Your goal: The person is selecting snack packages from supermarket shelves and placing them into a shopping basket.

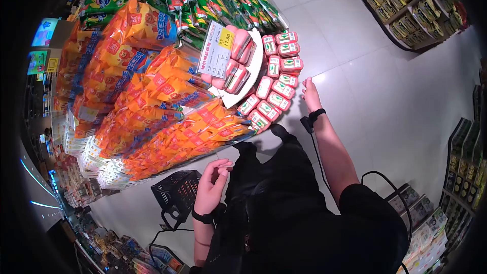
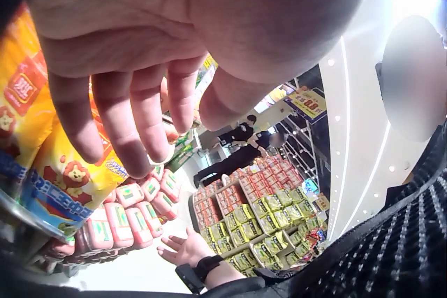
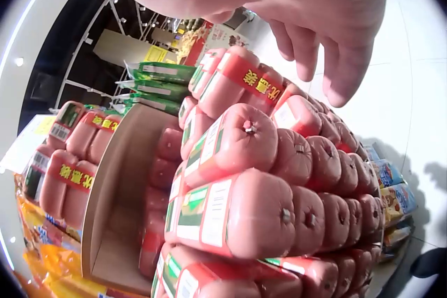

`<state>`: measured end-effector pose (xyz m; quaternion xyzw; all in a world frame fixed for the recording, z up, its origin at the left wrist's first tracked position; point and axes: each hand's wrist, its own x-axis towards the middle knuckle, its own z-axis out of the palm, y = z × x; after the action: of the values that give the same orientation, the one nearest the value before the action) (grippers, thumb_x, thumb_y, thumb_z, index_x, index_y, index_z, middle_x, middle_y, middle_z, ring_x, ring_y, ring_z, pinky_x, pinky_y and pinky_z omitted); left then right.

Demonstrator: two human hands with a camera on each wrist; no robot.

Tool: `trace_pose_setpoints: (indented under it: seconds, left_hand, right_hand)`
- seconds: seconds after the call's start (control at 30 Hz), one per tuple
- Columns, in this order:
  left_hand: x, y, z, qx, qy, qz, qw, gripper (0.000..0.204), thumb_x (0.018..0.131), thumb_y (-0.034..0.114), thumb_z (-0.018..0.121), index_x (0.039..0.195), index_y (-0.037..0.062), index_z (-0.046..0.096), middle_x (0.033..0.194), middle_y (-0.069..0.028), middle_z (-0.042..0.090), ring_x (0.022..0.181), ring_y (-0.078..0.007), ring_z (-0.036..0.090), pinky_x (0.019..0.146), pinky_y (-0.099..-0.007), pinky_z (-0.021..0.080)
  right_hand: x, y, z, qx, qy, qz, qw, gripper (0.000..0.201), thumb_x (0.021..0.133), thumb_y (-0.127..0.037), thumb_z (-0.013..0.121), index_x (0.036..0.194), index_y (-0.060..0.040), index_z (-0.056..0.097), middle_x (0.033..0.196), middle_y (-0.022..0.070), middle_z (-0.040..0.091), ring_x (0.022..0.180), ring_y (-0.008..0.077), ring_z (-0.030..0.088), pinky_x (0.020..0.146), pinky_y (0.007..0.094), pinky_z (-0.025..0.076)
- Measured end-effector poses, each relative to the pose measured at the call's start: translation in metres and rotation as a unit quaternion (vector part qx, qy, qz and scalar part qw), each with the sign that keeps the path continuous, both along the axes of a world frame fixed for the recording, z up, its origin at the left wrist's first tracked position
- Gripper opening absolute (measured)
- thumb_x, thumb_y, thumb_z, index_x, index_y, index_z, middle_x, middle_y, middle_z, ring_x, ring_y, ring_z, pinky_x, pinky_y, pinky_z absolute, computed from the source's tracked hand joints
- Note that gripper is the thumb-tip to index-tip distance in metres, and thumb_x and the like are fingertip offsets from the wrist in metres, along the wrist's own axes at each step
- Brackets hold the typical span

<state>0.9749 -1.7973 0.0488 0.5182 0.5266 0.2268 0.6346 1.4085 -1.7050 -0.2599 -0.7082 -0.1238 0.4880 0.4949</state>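
Observation:
My right hand [image 1: 311,97] hangs with relaxed fingers just right of stacked packs of pink sausages [image 1: 271,89]. In the right wrist view the fingers [image 3: 347,67] point down beside the top packs, and nothing is in them. Red bands and white labels wrap the sausage packs [image 3: 241,207], which stand in several rows. My left hand [image 1: 212,187] is held low in front of the body, its fingers loosely bent and holding nothing. Orange snack bags [image 1: 203,124] are the goods nearest to it. In the left wrist view the left fingers [image 2: 140,120] overlap those bags and the sausage packs.
A white curved stand [image 1: 253,76] carries more sausages and a price card [image 1: 215,50]. Green bags [image 1: 203,0] lie behind. A black basket [image 1: 175,193] sits on the floor left of my legs. Shelves of packaged goods [image 1: 406,5] stand across the tiled floor [image 1: 350,96].

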Motion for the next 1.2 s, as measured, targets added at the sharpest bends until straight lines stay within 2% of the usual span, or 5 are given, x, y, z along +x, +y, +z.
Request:
trace_pose_setpoints:
  seconds: [0.33,0.63,0.77,1.0,1.2]
  left_hand:
    - [0.007,-0.038,0.032,0.038,0.017,0.076,0.996,0.029,0.117,0.007,0.062,0.145,0.0003,0.065,0.139,-0.0108,0.076,0.128,-0.0207,0.071,0.116,-0.0381,0.052]
    - [-0.020,-0.045,0.185,0.509,0.043,-0.016,0.860,0.026,0.104,0.002,0.068,0.127,0.0018,0.080,0.122,-0.0138,0.079,0.106,-0.0313,0.078,0.095,-0.0470,0.063]
    - [-0.041,-0.085,0.200,0.636,-0.036,0.121,0.761,0.020,0.106,0.008,0.065,0.115,0.0000,0.081,0.113,-0.0172,0.079,0.095,-0.0328,0.076,0.087,-0.0457,0.065]
    - [-0.120,-0.188,0.162,0.708,-0.108,0.224,0.661,0.018,0.108,0.012,0.069,0.111,0.0004,0.083,0.116,-0.0198,0.079,0.088,-0.0311,0.074,0.082,-0.0434,0.064]
    - [-0.245,-0.328,0.188,0.630,-0.130,0.231,0.730,0.018,0.108,0.017,0.070,0.107,0.0048,0.084,0.113,-0.0187,0.080,0.084,-0.0324,0.074,0.078,-0.0447,0.064]
  right_hand:
    - [0.029,0.049,-0.049,0.044,0.091,-0.032,0.994,0.093,0.117,-0.075,0.036,0.176,-0.0037,0.037,0.172,0.0175,0.055,0.150,0.0309,0.057,0.120,0.0430,0.048]
    - [0.073,-0.095,-0.197,-0.210,-0.054,0.165,0.962,0.086,0.117,-0.069,0.038,0.161,0.0033,0.052,0.146,0.0240,0.072,0.122,0.0386,0.074,0.100,0.0528,0.061]
    - [0.078,-0.194,-0.236,-0.377,-0.101,0.565,0.727,0.065,0.119,-0.058,0.046,0.148,-0.0017,0.063,0.121,0.0192,0.082,0.094,0.0341,0.079,0.081,0.0510,0.064]
    - [0.001,-0.174,-0.240,-0.030,-0.341,0.867,0.363,0.044,0.114,-0.036,0.055,0.119,0.0006,0.080,0.109,0.0237,0.083,0.105,0.0401,0.080,0.089,0.0516,0.062]
    - [-0.223,-0.122,-0.083,-0.196,-0.184,0.630,0.729,0.034,0.115,-0.019,0.055,0.136,0.0018,0.071,0.111,0.0195,0.084,0.091,0.0260,0.083,0.076,0.0395,0.065]
